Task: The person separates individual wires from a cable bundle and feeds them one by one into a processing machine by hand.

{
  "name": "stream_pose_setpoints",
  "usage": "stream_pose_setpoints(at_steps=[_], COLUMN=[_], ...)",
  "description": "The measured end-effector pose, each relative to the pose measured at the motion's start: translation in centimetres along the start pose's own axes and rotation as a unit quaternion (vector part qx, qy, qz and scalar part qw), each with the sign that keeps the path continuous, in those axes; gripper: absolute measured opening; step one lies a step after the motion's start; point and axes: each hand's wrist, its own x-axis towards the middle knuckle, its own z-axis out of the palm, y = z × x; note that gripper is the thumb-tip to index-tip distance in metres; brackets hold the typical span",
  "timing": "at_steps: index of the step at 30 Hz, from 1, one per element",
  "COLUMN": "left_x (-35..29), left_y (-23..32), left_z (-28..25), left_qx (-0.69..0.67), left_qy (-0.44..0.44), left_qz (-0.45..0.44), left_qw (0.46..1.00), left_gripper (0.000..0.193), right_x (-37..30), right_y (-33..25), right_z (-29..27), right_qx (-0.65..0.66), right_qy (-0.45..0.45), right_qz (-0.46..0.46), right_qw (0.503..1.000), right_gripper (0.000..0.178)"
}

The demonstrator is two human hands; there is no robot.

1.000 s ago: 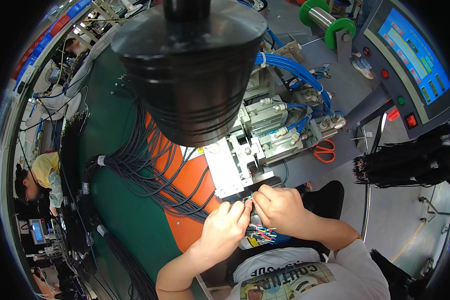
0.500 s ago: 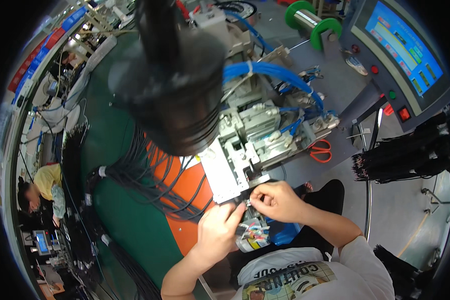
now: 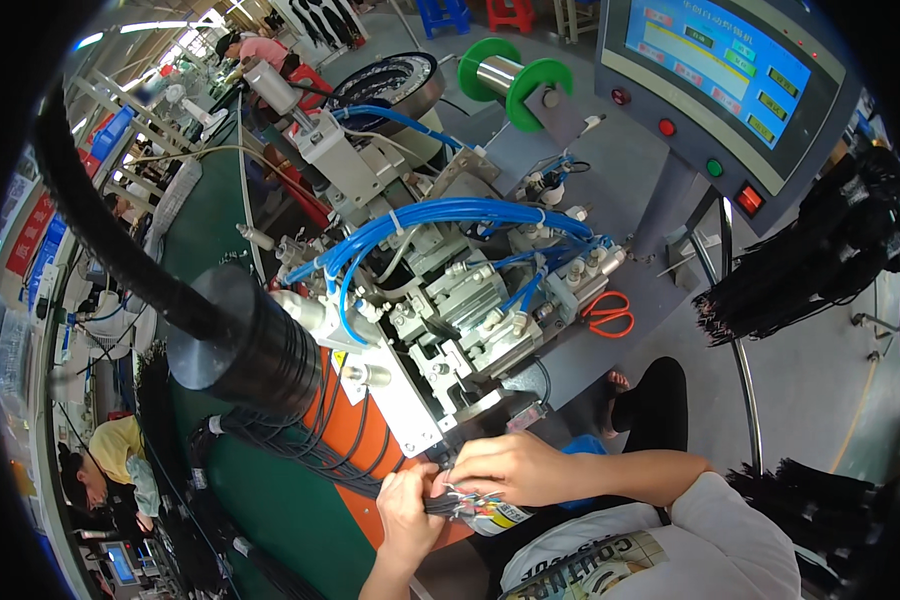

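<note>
My left hand [image 3: 406, 508] is closed with curled fingers round the black cables [image 3: 440, 503], just in front of the machine. Close against it, my right hand [image 3: 510, 468] has thumb and fingers pinched together; what is between them is too small to make out. Stripped coloured wire ends [image 3: 475, 497] fan out under the right hand, beside a pale cylinder with a yellow patch [image 3: 503, 519]. Both hands are below the soldering machine's [image 3: 460, 320] metal front block [image 3: 488, 412]. Part of the wires is hidden by my fingers.
A black fume hood [image 3: 245, 340] on a flexible hose stands left, above black cables [image 3: 315, 440] on an orange board [image 3: 355, 505]. Red-handled scissors [image 3: 608, 315] lie right of the machine. Behind are a green wire reel [image 3: 515, 85] and a screen [image 3: 720, 75]. Hanging cable bundles [image 3: 800, 260] flank the right.
My head view has shifted, so the hood and machine appear farther left. My hands have moved down from the machine's front to the coloured wire ends, the right hand now over them.
</note>
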Motion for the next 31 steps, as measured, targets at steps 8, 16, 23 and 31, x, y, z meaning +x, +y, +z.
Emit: stream_pose_setpoints(at_steps=[8, 16, 23, 31], left_x=[-0.7, -0.1, 0.6, 0.7], left_y=[0.0, 1.2, 1.5, 1.8], left_z=[-1.4, 0.1, -0.1, 0.5], left_qx=[-0.165, -0.156, -0.163, -0.135], left_qy=[0.024, 0.059, 0.034, 0.065], left_qz=[0.048, 0.029, 0.034, 0.065], left_qw=[0.985, 0.986, 0.985, 0.987], left_gripper=[0.029, 0.027, 0.024, 0.024], right_x=[0.3, -0.3, -1.2, -1.7], right_y=[-2.2, -1.8, -1.3, 0.6], right_z=[-0.7, -0.1, 0.3, -0.6], right_qx=[0.105, 0.154, 0.389, 0.593], right_qy=[0.021, 0.074, 0.077, -0.007], right_qz=[0.180, 0.195, 0.233, 0.311], right_qw=[0.978, 0.966, 0.888, 0.743], right_gripper=[0.019, 0.014, 0.021, 0.034])
